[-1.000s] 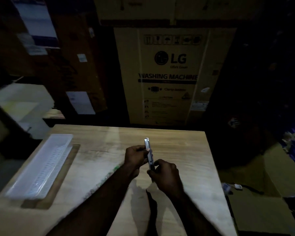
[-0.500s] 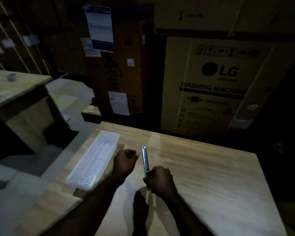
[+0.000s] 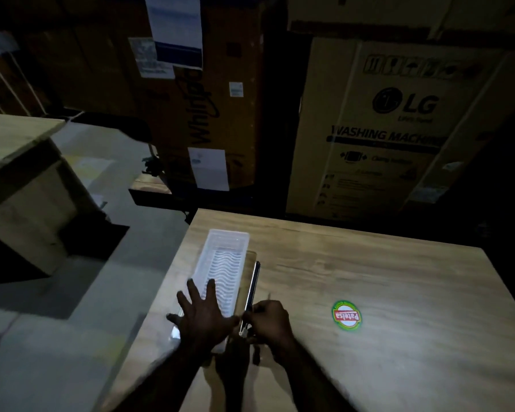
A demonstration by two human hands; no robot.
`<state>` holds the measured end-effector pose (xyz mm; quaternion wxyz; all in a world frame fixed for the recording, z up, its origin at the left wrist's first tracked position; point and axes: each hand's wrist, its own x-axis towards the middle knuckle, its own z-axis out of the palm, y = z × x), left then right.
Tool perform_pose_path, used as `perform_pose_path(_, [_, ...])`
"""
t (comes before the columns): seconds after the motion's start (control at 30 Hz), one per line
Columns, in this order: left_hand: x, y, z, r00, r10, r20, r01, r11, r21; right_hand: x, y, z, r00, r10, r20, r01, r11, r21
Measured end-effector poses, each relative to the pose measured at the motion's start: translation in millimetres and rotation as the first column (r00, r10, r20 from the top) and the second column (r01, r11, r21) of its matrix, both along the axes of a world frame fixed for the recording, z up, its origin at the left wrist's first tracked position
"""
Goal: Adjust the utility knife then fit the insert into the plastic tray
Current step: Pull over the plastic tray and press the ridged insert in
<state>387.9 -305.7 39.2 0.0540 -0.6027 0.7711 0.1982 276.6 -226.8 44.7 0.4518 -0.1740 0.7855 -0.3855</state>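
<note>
A long white translucent plastic tray [image 3: 229, 237] lies on the wooden table's left side, with a wavy ribbed insert [image 3: 224, 270] showing inside it. My left hand [image 3: 204, 318] is spread flat, fingers apart, over the tray's near end. My right hand [image 3: 268, 321] grips the near end of a slim silver utility knife [image 3: 254, 285], which points away from me just right of the tray. The dim light hides the blade's state.
The wooden table [image 3: 369, 292] carries a round red-and-green sticker [image 3: 347, 316] to the right of my hands. Tall cardboard appliance boxes [image 3: 378, 126] stand behind the table. A second wooden bench [image 3: 15, 135] is at the left, with bare floor between.
My left hand let go of the knife, moved left and spread open over the tray's near end. My right hand carried the knife left, beside the tray. The view swung left.
</note>
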Motion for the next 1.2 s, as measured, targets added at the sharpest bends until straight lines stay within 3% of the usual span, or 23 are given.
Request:
perform_pose_path(0.13, [0, -2, -2, 1.000, 0.009, -0.020, -0.010, 1.000, -0.030, 4, -9, -36, 0.998, -0.035, 0.056, 0.036, 0.999, -0.023])
perform_pose_path(0.37, [1, 0, 0, 0.994, 0.030, -0.108, -0.029, 1.000, 0.010, 9, -9, -4, 0.950, -0.168, 0.265, 0.195, 0.978, -0.076])
perform_pose_path(0.53, [2, -1, 8, 0.981, 0.044, -0.190, -0.032, 0.997, 0.066, 8, -7, -1, 0.917, -0.155, 0.367, 0.201, 0.975, -0.092])
perform_pose_path(0.63, [5, -6, 13, 0.941, 0.110, -0.320, -0.075, 0.990, 0.120, 4, -5, -4, 0.910, -0.142, 0.389, 0.187, 0.979, -0.081])
perform_pose_path(0.73, [15, -14, 22, 0.826, 0.216, -0.520, -0.106, 0.967, 0.233, 3, -3, -5, 0.913, -0.134, 0.386, 0.177, 0.981, -0.079])
perform_pose_path(0.87, [30, -26, 48, 0.527, 0.447, -0.722, -0.061, 0.868, 0.492, -4, -5, -4, 0.921, -0.115, 0.371, 0.153, 0.986, -0.073])
perform_pose_path(0.97, [41, -36, 56, 0.379, 0.624, -0.684, 0.036, 0.728, 0.684, -7, -7, -1, 0.922, -0.078, 0.380, 0.120, 0.989, -0.088])
perform_pose_path(1.07, [53, -42, 57, 0.284, 0.724, -0.628, 0.098, 0.630, 0.771, -9, -8, 2, 0.923, -0.052, 0.382, 0.098, 0.990, -0.103])
perform_pose_path(1.2, [65, -51, 42, 0.197, 0.785, -0.588, 0.137, 0.572, 0.809, -12, -9, 5, 0.939, -0.010, 0.344, 0.045, 0.994, -0.095])
